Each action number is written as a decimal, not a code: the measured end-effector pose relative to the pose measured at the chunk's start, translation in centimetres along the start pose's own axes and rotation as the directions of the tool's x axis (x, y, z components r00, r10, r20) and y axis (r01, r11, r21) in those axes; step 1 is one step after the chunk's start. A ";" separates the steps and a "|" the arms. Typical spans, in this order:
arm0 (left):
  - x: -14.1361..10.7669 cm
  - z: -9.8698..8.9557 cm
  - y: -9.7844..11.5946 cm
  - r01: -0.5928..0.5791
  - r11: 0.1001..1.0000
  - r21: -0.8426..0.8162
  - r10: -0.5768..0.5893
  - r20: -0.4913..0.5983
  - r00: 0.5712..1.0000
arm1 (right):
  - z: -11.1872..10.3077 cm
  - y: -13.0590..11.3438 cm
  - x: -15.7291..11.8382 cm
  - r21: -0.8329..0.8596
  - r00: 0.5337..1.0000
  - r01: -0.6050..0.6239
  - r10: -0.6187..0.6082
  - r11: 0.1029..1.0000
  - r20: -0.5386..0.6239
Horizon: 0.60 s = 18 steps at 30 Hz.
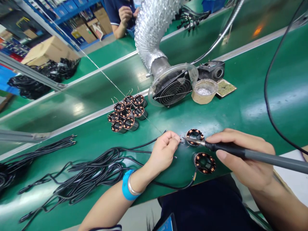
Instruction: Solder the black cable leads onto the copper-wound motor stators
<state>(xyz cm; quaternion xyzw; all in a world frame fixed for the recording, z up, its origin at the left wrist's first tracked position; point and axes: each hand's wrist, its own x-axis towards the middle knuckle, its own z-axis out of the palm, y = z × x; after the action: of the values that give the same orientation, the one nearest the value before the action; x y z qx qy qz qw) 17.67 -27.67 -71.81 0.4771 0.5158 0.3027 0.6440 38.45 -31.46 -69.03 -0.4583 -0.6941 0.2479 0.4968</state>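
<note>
My right hand grips a soldering iron with a black and grey handle. Its tip points left, over a copper-wound motor stator and close to my left fingertips. My left hand is closed in a pinch on a thin solder wire, which runs down to it from the upper left. Fine lead ends show between the fingertips and the stator; whether they touch the tip is too small to tell. A second stator, nearer me, has a black cable attached.
Several stators stand grouped on the green bench. Black cables lie at left. A fume extractor with a silver duct stands behind, beside a solder pot and a sponge tray. Another person's hand is across the bench.
</note>
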 end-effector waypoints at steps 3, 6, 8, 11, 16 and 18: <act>0.0 0.0 0.0 -0.004 1.000 0.013 0.004 -0.001 1.000 | 0.2 -0.4 0.2 -0.008 0.998 0.056 -0.056 0.998 0.016; 0.0 0.0 0.0 -0.007 1.000 0.012 0.007 0.004 1.000 | 0.5 -0.6 0.3 -0.001 0.996 0.093 -0.093 0.996 0.017; 0.0 -0.1 0.0 -0.008 1.000 0.010 0.008 0.006 1.000 | 0.6 -0.7 0.3 0.000 0.994 0.102 -0.102 0.995 0.035; 0.0 -0.1 -0.1 -0.007 1.000 0.014 0.007 0.002 1.000 | 0.5 -0.9 0.3 0.013 0.994 0.103 -0.103 0.995 0.031; 0.0 -0.1 -0.2 -0.009 0.999 0.031 0.009 0.009 1.000 | 0.0 -1.2 0.0 0.008 0.995 0.095 -0.095 0.995 -0.022; 0.0 -0.1 -0.2 -0.007 0.999 0.031 0.007 0.009 1.000 | -0.1 -1.1 -0.1 0.000 0.995 0.100 -0.100 0.995 -0.022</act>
<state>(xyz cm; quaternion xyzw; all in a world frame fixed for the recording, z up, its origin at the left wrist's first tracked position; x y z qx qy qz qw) 17.53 -27.68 -71.98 0.4904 0.5157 0.2947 0.6378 38.08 -32.02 -68.15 -0.4254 -0.7107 0.2180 0.5162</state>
